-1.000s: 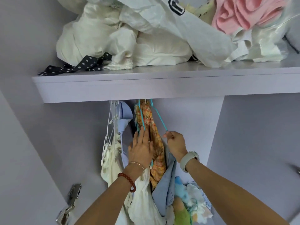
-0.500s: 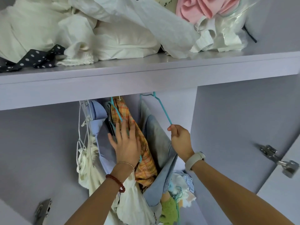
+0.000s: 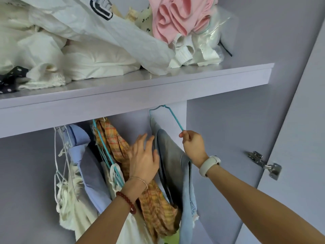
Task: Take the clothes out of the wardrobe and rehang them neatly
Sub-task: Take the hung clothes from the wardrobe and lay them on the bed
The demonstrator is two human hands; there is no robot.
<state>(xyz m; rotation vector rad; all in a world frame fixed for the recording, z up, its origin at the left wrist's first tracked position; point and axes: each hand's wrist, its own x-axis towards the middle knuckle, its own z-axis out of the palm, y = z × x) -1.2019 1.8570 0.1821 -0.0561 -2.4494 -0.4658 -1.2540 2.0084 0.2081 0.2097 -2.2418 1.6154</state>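
1. A pale lilac wardrobe (image 3: 228, 138) fills the view, its door hinge (image 3: 265, 164) showing at the right. The shelf (image 3: 158, 85) above is heaped with white bedding (image 3: 88, 59), a pink garment (image 3: 175, 20) and a dotted dark cloth (image 3: 10, 80).
2. Below the shelf hangs a crowded row: cream strappy tops (image 3: 70, 191) at the left, then a light blue shirt (image 3: 88, 164), then an orange plaid garment (image 3: 123, 155).
3. Apart from that row, to its right, a grey-blue denim piece (image 3: 174, 164) hangs on a teal wire hanger (image 3: 174, 118) whose hook sits just under the shelf edge.
4. The right hand (image 3: 193, 147) pinches the hanger's sloping wire arm between thumb and curled fingers, with a pale watch on the wrist.
5. The left hand (image 3: 144, 159) is spread wide with straight fingers, lying against the plaid garment and touching the denim's edge. It holds nothing.
6. The step in hand looks like unhooking the denim piece to take it out.
7. Denim is likely heavy and limp, and the thin wire likely flexes under it, so a grip on one arm alone may tip the hanger and let the cloth slide off.
8. A hold nearer the hook, with the free hand under the fold of cloth, seems safer.
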